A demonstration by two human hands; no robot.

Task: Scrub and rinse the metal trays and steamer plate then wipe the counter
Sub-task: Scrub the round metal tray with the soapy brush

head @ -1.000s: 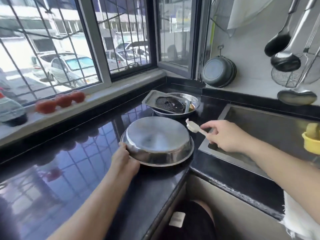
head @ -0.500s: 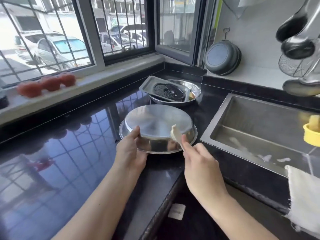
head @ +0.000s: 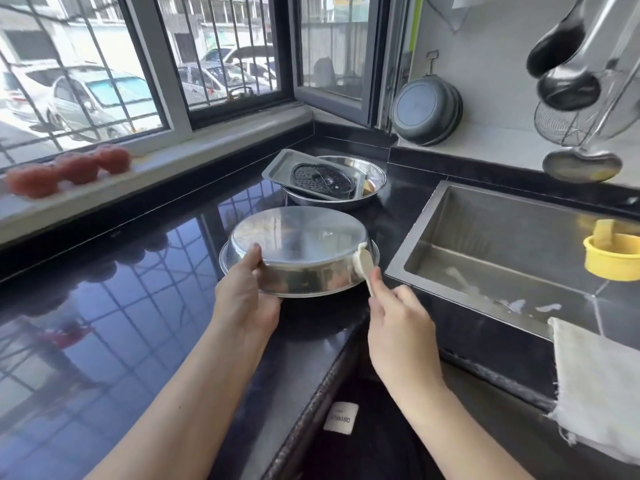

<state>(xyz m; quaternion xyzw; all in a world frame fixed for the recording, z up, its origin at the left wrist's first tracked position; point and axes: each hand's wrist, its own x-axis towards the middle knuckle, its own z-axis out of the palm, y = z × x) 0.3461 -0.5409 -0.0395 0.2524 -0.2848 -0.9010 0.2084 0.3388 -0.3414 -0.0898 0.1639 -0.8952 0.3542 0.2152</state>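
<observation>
A round metal tray (head: 298,244) lies upside down on the black counter (head: 121,323). My left hand (head: 244,296) grips its near left rim, thumb on the flat bottom. My right hand (head: 398,327) holds a small white brush (head: 363,263) whose head presses against the tray's right side wall. Behind it a rectangular metal tray (head: 277,168) with a perforated steamer plate (head: 323,176) on it rests tilted in a second round metal bowl (head: 375,176).
A steel sink (head: 502,244) lies to the right, with a yellow cup (head: 611,256) on its far edge and a white cloth (head: 595,393) over its near edge. Ladles and a strainer (head: 568,95) hang upper right. Tomatoes (head: 69,171) line the windowsill.
My right hand carried the brush from above the sink edge to the tray's front, then slid it around to the tray's right side. The left hand keeps its hold on the rim.
</observation>
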